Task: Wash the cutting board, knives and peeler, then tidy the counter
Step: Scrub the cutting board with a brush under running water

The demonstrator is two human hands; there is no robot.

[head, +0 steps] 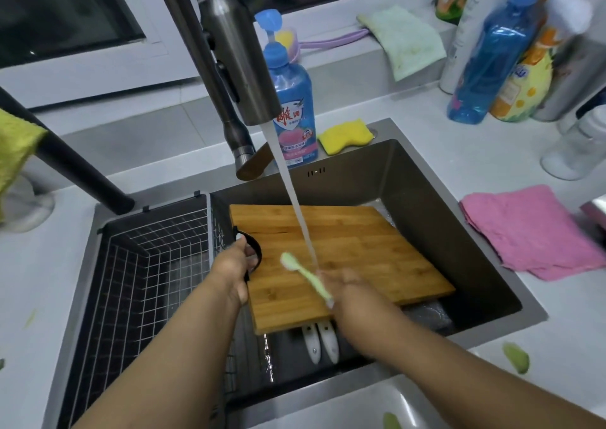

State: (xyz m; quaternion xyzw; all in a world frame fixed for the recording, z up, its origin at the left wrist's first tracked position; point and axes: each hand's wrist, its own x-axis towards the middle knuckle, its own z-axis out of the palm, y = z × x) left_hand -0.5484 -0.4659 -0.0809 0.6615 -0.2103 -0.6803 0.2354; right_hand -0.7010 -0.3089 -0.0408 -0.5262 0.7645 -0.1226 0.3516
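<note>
1. Both forearms are bare and reach forward from the bottom edge of the view, converging toward the middle.
2. The left hand (236,266) is at the end of the left forearm, back of the hand facing up, its fingers curled round a black loop handle (254,252) in a closed grip, thumb pointing down.
3. The right hand (349,292) sits just right of the left, back of the hand up and blurred.
4. Its fingers are curled in a grip on a pale green brush (303,273), whose head points up and to the left.
5. The 2 hands are near each other but apart.
</note>
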